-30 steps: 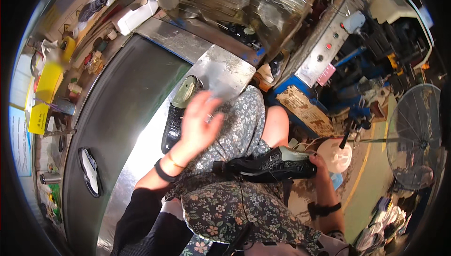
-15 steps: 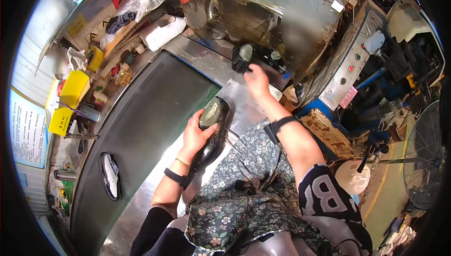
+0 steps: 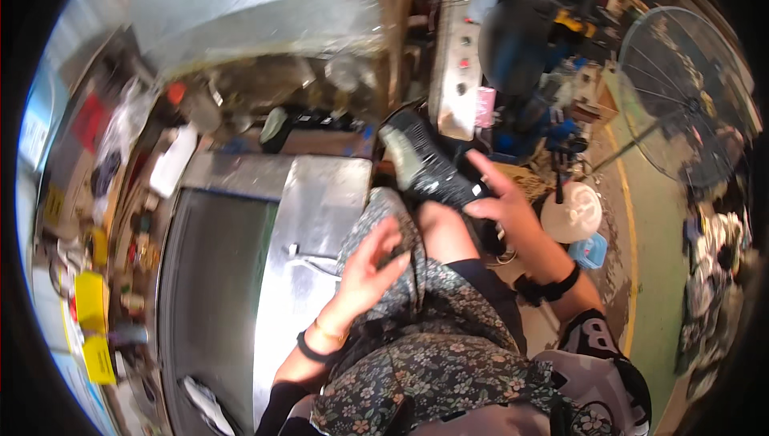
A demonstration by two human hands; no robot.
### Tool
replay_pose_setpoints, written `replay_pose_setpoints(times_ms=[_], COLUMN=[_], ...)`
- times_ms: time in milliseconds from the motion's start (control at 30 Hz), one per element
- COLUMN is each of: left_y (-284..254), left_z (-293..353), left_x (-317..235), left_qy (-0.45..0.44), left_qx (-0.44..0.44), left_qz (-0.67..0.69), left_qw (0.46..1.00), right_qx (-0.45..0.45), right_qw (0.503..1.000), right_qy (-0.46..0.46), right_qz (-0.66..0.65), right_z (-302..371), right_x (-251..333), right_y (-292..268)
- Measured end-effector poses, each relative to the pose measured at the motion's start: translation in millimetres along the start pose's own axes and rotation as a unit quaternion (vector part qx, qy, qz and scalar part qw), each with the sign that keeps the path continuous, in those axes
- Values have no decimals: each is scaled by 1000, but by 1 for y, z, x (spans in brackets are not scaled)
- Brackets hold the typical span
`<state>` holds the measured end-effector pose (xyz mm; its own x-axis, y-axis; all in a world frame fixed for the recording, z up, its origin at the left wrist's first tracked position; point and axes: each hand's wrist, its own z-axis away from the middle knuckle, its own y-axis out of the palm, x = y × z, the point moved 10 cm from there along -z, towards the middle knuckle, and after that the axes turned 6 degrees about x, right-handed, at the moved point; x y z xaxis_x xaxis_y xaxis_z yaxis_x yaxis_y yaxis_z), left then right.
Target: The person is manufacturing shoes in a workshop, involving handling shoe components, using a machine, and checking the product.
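Note:
My right hand (image 3: 506,200) grips one end of a glossy black shoe (image 3: 439,170), its thumb and fingers on either side. A grey-green patch shows along the shoe's far left side. This shoe is held over my lap, past the right end of the metal bench. My left hand (image 3: 370,272) is empty with its fingers apart, in front of my flowered apron. Another dark shoe with a pale green sole (image 3: 275,127) lies at the back, beyond the bench.
A dark conveyor belt (image 3: 216,276) with a black-and-white shoe (image 3: 207,405) runs at left beside the metal bench (image 3: 280,308). A control panel (image 3: 463,60) stands ahead. At right are a white tub (image 3: 570,212) and a large fan (image 3: 681,100).
The view has swung right. My left hand has let go of the black shoe it held. My right hand has come back from the rear ledge and now grips a black shoe.

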<state>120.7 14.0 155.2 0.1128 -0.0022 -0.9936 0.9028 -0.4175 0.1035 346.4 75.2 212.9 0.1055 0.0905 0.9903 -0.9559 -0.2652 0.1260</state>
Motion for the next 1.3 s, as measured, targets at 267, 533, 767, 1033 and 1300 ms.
replay_pose_setpoints(times_ms=[267,533,767,1033,1300], left_y=[-31,-44,-27,-22,-20], left_z=[72,83,71,78,75], left_x=[81,103,108,110,99], left_qy=[-113,-157,-157,-134,-139], left_qx=[-76,-161,-130,-134,-142], left_qz=[33,60,21,-9,-23], left_qw=[990,973,979,982,980], right_qx=[-350,-331,-304,-359,-370], right_qw=[737,738,625,605,633], right_qy=[-154,23,52,-23,4], right_qz=[557,588,718,710,681], right_z=[-6,-43,-55,-43,-61], right_x=[179,183,153,138,157], right_y=[-253,-360,-317,-311,-324])
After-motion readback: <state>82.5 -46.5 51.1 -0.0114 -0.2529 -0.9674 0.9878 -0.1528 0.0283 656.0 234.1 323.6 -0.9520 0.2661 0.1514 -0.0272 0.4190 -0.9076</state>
